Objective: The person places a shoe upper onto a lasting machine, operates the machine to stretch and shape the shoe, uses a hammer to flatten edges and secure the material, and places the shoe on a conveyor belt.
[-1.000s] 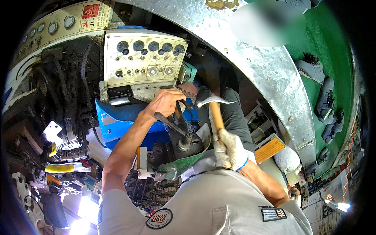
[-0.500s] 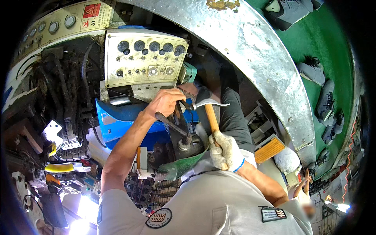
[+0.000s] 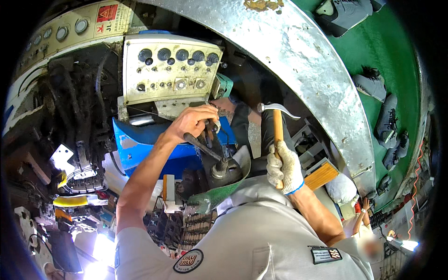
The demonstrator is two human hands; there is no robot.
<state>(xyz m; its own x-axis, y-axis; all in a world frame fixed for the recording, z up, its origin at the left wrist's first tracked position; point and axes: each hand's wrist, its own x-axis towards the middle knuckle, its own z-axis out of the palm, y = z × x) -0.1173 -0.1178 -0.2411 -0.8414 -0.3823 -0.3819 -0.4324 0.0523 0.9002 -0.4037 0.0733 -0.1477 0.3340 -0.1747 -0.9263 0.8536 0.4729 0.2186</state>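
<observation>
My right hand (image 3: 285, 167), in a white knitted glove with a blue cuff, grips the wooden handle of a hammer (image 3: 278, 127). The hammer's curved metal head points away from me, over my dark trouser leg, and touches nothing. My bare left hand (image 3: 195, 122) is closed over the top of a dark machine fixture (image 3: 221, 168), its fingers curled round a small dark piece that they mostly hide. A dark lever (image 3: 201, 147) slants from beside the left wrist down to the fixture's round post. Under that wrist lies a blue machine cover (image 3: 133, 144).
A cream control panel (image 3: 172, 70) with dark knobs stands beyond my left hand. A wide curved metal rim (image 3: 326, 70) borders a green surface (image 3: 368, 56) carrying several grey shoes (image 3: 387, 116). Dark hoses and machinery fill the left. Another person's arms (image 3: 361, 217) show at lower right.
My right hand has moved right, taking the hammer away from my left hand and the fixture. My left hand has shifted very slightly and stays closed at the fixture.
</observation>
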